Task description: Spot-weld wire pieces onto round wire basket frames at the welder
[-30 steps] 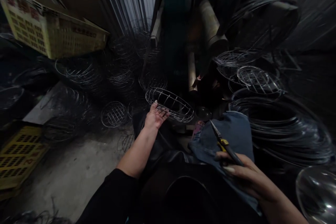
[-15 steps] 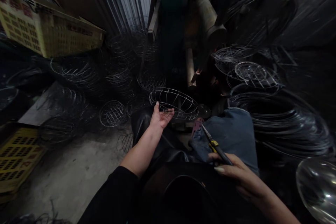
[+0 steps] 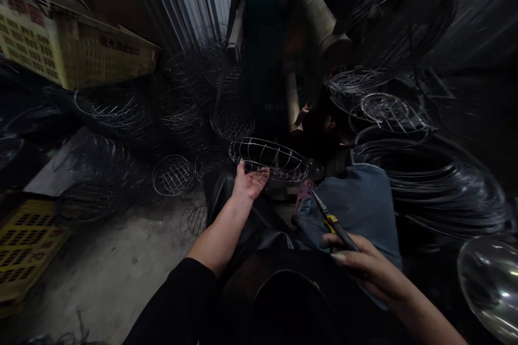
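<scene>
A round wire basket [image 3: 269,145] with a ring rim and bent ribs is held out in front of my knees. My left hand [image 3: 251,183] grips its near left edge, thumb on top and fingers beneath. In my right hand [image 3: 360,259] is a pair of pliers [image 3: 331,220] with black and yellow handles, held over my right thigh. The jaws point up and left, apart from the basket. Just beyond the basket are the metal rods of a machine [image 3: 294,99].
Stacks of wire baskets [image 3: 182,118] stand at the left, with one mesh disc [image 3: 174,175] near the floor. Yellow crates [image 3: 101,48] sit further left. Coiled wire [image 3: 437,188] and a shiny metal bowl [image 3: 491,285] lie at the right.
The wire basket has tilted slightly in my left hand, its right side shifting a little to the right. My right hand still holds the pliers in nearly the same spot.
</scene>
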A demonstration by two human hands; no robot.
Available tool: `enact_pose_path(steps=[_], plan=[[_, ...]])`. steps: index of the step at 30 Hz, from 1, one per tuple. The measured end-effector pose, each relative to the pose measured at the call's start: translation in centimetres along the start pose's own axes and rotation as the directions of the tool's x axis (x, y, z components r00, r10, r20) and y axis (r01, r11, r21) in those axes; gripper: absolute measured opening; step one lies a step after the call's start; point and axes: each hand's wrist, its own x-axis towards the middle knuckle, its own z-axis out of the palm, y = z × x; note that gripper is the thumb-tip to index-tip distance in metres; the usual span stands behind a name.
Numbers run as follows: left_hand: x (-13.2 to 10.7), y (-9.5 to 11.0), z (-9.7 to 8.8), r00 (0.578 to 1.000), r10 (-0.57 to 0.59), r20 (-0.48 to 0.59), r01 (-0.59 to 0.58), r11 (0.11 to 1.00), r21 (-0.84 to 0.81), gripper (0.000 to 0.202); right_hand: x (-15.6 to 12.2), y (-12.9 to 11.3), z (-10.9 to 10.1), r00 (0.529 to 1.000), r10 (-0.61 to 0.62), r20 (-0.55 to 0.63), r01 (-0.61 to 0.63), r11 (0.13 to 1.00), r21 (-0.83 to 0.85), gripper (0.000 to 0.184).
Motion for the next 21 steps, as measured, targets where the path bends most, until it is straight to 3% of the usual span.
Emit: enact_pose_path(steps=[3,11,15,18,21], plan=[[0.0,-0.1,-0.2,0.994,-0.003,0.111,-0.004,0.998,0.058,0.067,0.4,0.5,-0.1,1.000,0.018,0.000,-0.018,1.000,0.001,0.043],[0.3,0.2,-0.8,0.991,-0.034,0.129,0.027,0.998,0.054,0.067,0.9,1.0,0.4,0.999,0.009,0.031,-0.010,1.000,0.008,0.041],[0.3,0.6,-1.2,0.985,-0.035,0.169,0.027,0.998,0.049,0.072,0.9,0.3,0.8,0.999,-0.008,0.046,0.011,0.998,-0.069,0.041],[0.2,0.9,-1.4,0.983,-0.032,0.183,0.024,0.999,0.047,0.074,0.9,-1.1,1.3,0.982,-0.153,0.112,0.177,0.951,-0.254,0.046],[0.1,1.0,-1.5,0.982,-0.031,0.189,0.024,0.999,0.043,0.075,0.7,-3.1,2.2,0.921,-0.315,0.228,0.386,0.808,-0.446,0.049]])
